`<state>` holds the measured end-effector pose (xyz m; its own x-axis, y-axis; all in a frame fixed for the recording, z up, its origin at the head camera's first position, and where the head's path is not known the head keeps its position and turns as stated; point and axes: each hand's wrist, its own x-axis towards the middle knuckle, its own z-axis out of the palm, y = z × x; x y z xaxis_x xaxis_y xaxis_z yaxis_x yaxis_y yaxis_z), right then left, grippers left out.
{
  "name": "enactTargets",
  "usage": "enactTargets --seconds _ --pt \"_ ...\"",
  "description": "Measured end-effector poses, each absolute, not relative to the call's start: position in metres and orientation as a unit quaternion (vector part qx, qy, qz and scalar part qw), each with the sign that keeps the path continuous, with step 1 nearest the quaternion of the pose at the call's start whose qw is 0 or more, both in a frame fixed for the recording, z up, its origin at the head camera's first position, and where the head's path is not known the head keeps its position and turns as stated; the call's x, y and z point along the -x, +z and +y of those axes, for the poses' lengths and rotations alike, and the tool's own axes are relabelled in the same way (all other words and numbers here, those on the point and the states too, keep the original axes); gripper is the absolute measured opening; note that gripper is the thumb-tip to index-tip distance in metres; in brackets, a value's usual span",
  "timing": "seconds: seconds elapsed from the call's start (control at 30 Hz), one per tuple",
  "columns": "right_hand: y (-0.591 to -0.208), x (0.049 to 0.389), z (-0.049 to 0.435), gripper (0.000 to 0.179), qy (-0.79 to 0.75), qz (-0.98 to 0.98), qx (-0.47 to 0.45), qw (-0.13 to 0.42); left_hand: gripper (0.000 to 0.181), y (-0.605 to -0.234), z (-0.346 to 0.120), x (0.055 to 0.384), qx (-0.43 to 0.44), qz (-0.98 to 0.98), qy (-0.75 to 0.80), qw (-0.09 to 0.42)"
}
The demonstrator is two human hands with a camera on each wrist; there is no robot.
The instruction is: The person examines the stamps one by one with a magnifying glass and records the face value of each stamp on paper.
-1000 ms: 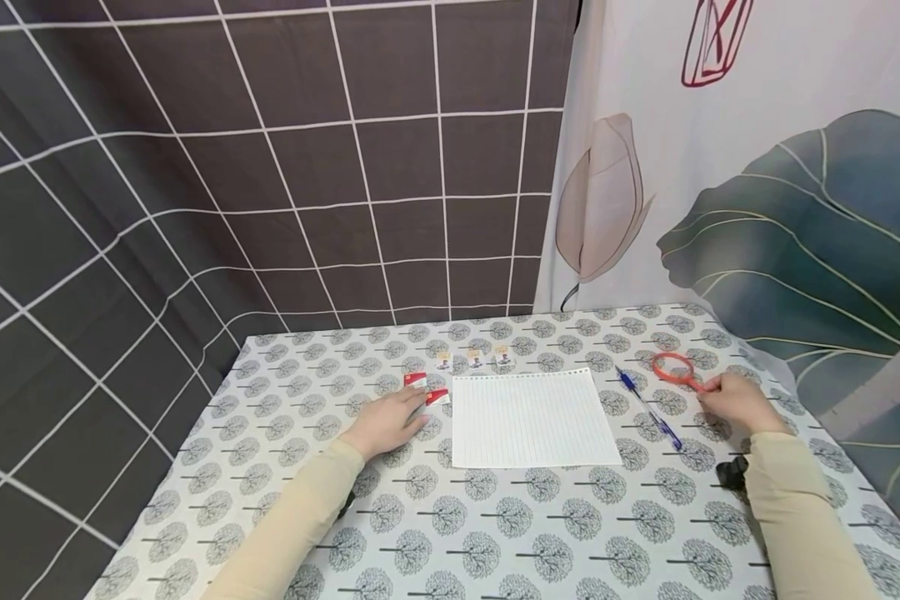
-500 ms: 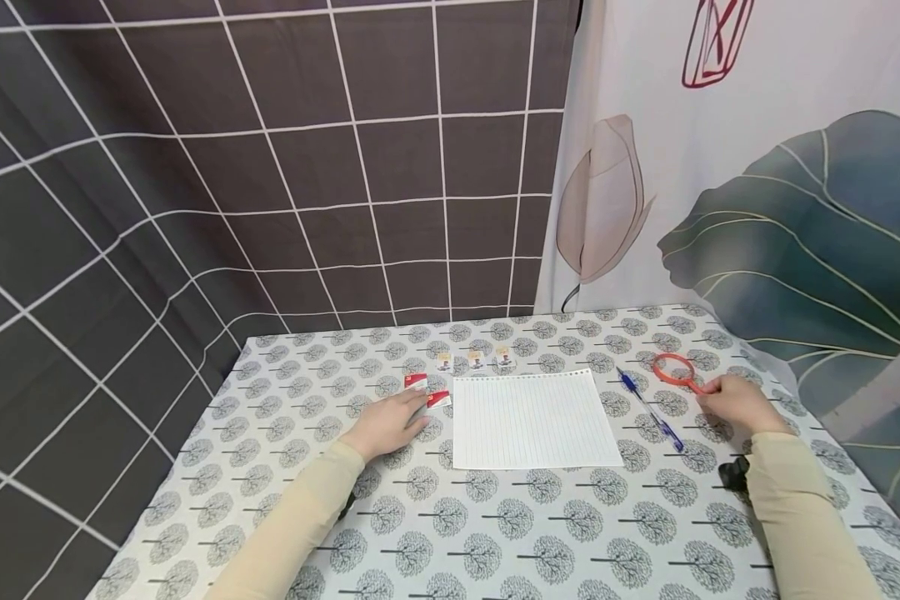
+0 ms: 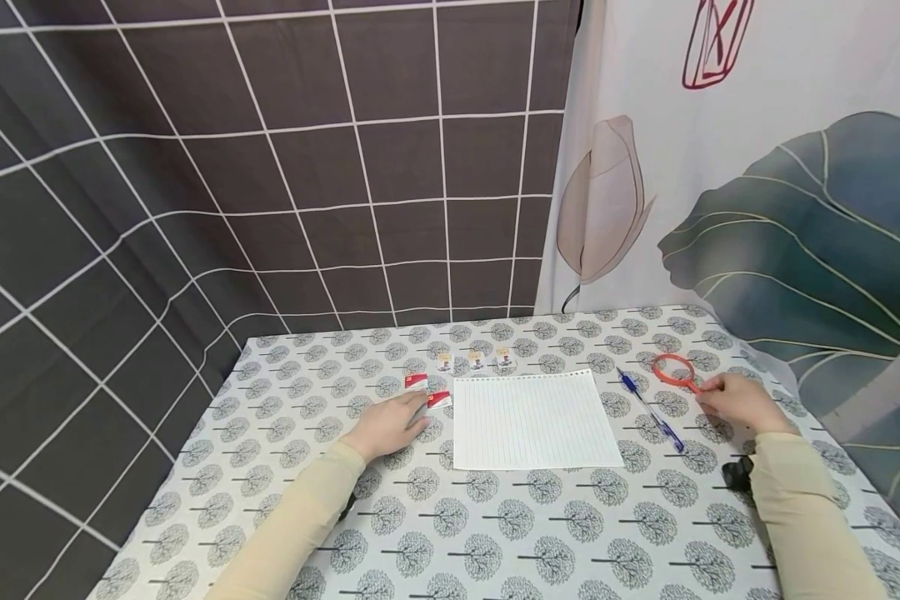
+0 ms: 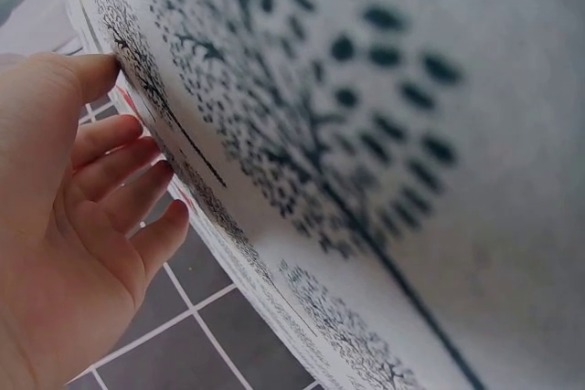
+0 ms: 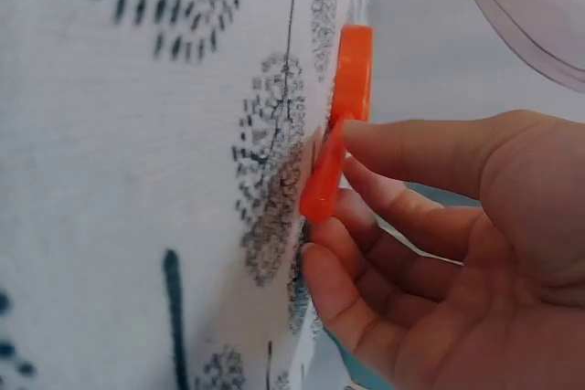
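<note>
My left hand (image 3: 386, 427) rests on the patterned tablecloth, fingertips beside two small red-and-white cards. One card (image 3: 416, 381) lies just beyond the fingers; the other card (image 3: 438, 399) is by the index finger, partly hidden. In the left wrist view that hand (image 4: 87, 198) has loosely bent fingers with nothing visible between them. On the right, my right hand (image 3: 738, 402) pinches the handle of a red-orange magnifying glass (image 3: 696, 387), whose round frame points away and to the left. The right wrist view shows the thumb on the handle (image 5: 324, 175), with fingers behind it.
A lined sheet of paper (image 3: 534, 423) lies between the hands, holes along its far edge. A blue pen (image 3: 650, 410) lies right of it. Several small picture cards (image 3: 476, 360) stand or lie in a row behind. A dark gridded curtain (image 3: 390, 167) closes off the back.
My right wrist has shifted very slightly to the right while the magnifying glass stays in place. The left hand and the cards look the same.
</note>
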<state>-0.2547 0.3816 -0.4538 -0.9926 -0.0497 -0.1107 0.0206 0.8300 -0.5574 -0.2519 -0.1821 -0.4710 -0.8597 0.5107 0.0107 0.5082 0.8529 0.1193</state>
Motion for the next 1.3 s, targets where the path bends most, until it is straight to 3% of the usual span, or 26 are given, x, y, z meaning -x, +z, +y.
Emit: enactTargets --seconds 0.37,0.83,1.3 --pt "-0.441 0.261 0.368 0.036 -0.269 0.962 0.046 -0.026 0.062 -0.47 -0.175 0.249 -0.306 0.949 0.065 -0.029" --pt "-0.449 0.279 0.331 0.035 -0.246 0.951 0.188 -0.023 0.074 -0.469 -0.159 0.238 -0.355 0.934 0.039 0.0" --pt "-0.461 0.289 0.312 0.041 -0.226 0.946 0.23 0.022 0.075 -0.473 -0.151 0.235 -0.361 0.932 0.015 0.019"
